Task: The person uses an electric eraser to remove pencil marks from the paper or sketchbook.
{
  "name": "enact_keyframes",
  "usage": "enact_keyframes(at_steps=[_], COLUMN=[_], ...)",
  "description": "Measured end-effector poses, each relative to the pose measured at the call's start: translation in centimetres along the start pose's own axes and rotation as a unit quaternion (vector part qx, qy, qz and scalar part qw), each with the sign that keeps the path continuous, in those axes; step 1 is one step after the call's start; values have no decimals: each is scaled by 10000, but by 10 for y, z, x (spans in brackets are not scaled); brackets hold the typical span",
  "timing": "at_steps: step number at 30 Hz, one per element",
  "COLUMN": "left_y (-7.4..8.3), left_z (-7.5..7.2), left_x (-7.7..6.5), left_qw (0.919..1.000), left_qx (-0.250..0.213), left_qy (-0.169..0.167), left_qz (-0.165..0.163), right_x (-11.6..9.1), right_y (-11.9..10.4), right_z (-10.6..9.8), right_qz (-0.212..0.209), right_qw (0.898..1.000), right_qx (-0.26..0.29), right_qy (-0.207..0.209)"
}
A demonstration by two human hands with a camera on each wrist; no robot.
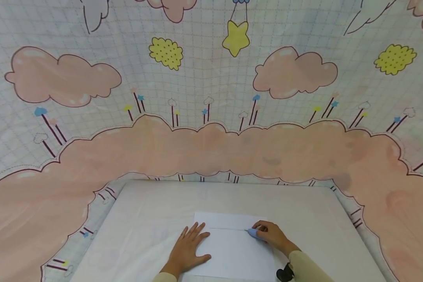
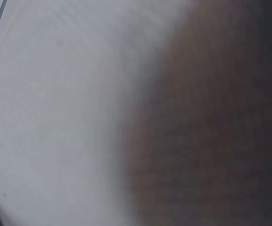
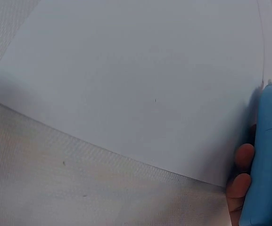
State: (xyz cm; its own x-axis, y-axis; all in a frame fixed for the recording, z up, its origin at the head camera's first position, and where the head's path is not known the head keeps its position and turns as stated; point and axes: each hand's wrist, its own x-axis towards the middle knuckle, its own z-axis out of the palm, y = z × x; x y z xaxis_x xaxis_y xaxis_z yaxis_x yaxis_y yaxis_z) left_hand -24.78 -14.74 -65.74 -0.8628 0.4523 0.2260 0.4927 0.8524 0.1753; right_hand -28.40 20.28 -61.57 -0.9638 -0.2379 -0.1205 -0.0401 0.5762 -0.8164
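Note:
A white sheet of paper [image 1: 232, 250] lies on the white-covered table, with a thin, nearly straight line [image 1: 227, 228] across its upper part. My left hand [image 1: 190, 248] rests on the sheet's left side, fingers and thumb spread. On the right side, my right hand [image 1: 273, 235] grips a thick, light-blue pen-shaped tool [image 3: 269, 155]. Its narrow tip points left, right at the line's right end. Two fingertips [image 3: 243, 156] show beside the tool's barrel in the right wrist view. A blurred, close part of the left hand [image 2: 211, 127] fills much of the left wrist view.
White cloth covers the table [image 1: 155, 211]. Behind it hangs a backdrop [image 1: 211, 152] printed with pink clouds, stars and grid lines, which also continues down both sides. A black wrist-worn item [image 1: 285, 272] sits at the right sleeve's cuff [image 1: 303, 266].

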Motion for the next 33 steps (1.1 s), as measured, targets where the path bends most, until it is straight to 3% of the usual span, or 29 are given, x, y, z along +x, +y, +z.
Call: enact_keyframes(at_steps=[11, 25, 33], left_y=[-2, -3, -3], left_z=[6, 9, 4], left_x=[2, 1, 2], left_qw=[10000, 9996, 9999], left_qx=[44, 182, 135], left_qy=[-17, 214, 5], left_qz=[5, 77, 27], right_x=[-1, 2, 3], right_y=[-4, -2, 0], right_z=[-2, -1, -4], right_qz=[-111, -220, -289], right_qw=[9998, 9996, 9989], right_qx=[-149, -162, -349], right_qy=[-47, -53, -81])
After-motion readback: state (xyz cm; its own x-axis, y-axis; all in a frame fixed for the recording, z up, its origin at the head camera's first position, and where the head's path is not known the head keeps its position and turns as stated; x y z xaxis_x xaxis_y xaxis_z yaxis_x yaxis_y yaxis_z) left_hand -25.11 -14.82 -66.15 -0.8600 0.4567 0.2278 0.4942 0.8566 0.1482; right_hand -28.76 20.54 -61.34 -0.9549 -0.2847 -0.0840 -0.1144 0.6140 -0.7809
